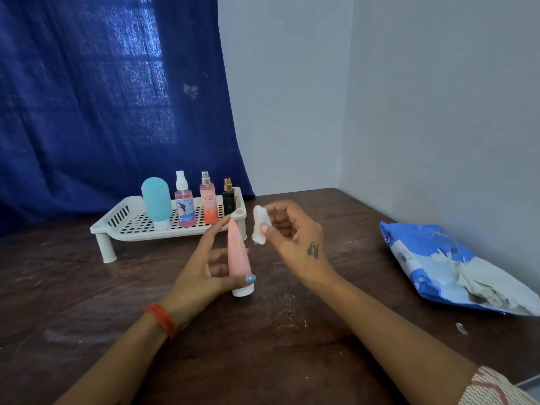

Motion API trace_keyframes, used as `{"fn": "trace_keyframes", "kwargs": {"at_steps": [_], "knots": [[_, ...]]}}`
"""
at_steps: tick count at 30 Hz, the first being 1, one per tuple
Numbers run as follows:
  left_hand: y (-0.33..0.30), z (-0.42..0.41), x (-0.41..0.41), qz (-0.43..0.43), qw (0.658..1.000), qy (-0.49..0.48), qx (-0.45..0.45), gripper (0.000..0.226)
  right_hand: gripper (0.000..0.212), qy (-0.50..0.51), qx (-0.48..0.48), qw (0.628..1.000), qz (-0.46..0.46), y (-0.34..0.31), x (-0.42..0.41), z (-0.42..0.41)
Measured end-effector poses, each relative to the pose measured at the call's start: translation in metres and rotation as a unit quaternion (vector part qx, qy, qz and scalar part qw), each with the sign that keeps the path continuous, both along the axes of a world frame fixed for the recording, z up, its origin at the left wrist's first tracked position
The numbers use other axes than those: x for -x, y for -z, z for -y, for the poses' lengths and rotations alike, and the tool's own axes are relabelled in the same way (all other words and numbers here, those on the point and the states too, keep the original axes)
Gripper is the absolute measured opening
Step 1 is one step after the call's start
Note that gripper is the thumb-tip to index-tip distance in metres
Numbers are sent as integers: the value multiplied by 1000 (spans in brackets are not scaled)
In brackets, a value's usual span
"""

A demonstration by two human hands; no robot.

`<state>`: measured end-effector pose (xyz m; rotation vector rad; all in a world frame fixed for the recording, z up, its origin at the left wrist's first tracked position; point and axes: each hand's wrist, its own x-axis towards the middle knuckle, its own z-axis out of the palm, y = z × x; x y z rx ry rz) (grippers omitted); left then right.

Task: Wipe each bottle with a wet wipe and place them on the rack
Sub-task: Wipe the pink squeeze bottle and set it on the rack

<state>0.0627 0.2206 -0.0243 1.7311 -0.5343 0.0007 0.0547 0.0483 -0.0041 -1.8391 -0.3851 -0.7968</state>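
Note:
My left hand (204,267) holds a pink tube (238,258) upright on its white cap, thumb near the cap and a fingertip on its pointed top. My right hand (295,232) pinches a crumpled white wet wipe (260,226) just right of the tube's top, apart from it. Behind them stands a white perforated rack (122,223) on short legs. On it are a teal bottle (155,201), a pink spray bottle (184,203), an orange-pink mist bottle (209,201) and a small black bottle (228,198).
A blue wet-wipe pack (432,258) lies open at the right on the dark wooden table (73,287), with wipes spilling out. A blue curtain (102,97) hangs behind the rack; grey walls close the right corner.

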Motion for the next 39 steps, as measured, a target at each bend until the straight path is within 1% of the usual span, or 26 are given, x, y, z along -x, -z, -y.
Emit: {"fn": "trace_keyframes", "kwargs": {"at_steps": [2, 4, 6, 8, 10, 12, 14, 19, 25, 28, 31, 33, 35, 39], "knots": [[0, -1, -1, -16, 1000, 24, 14, 105, 28, 11, 4, 1000, 3, 1, -2, 3], [1, -1, -2, -24, 999, 40, 16, 104, 30, 13, 22, 1000, 13, 3, -4, 2], [2, -2, -3, -25, 998, 55, 14, 102, 29, 14, 48, 997, 51, 8, -7, 0], [2, -2, -4, -27, 997, 65, 11, 99, 27, 24, 96, 991, 95, 12, -8, -3], [1, -2, -4, -31, 997, 64, 12, 95, 26, 36, 130, 984, 115, 14, -9, -5], [1, -1, -4, -24, 998, 54, 4, 97, 26, 38, 139, 982, 121, 15, -9, -6], [0, 0, -4, -9, 999, 42, -16, 104, 27, 33, 147, 981, 125, 15, -10, -6], [0, -1, -2, 13, 999, 26, -33, 104, 26, 49, 147, 981, 120, 17, -13, -5], [1, -3, -5, 17, 999, 26, -35, 102, 23, 97, 149, 978, 107, 21, -19, -1], [2, -3, -4, 27, 998, 31, -40, 101, 33, 89, 198, 965, 144, 20, -15, -5], [3, -3, -5, 25, 999, 19, -32, 97, 35, 73, 276, 937, 204, 17, -9, -9], [4, -3, -5, 27, 999, 19, -31, 100, 37, 73, 308, 923, 219, 16, -6, -10], [3, -3, -5, 30, 999, 19, -32, 101, 32, 91, 295, 929, 205, 16, -8, -8], [2, -3, -5, 35, 998, 28, -38, 101, 26, 113, 224, 956, 151, 19, -13, -5]]}}
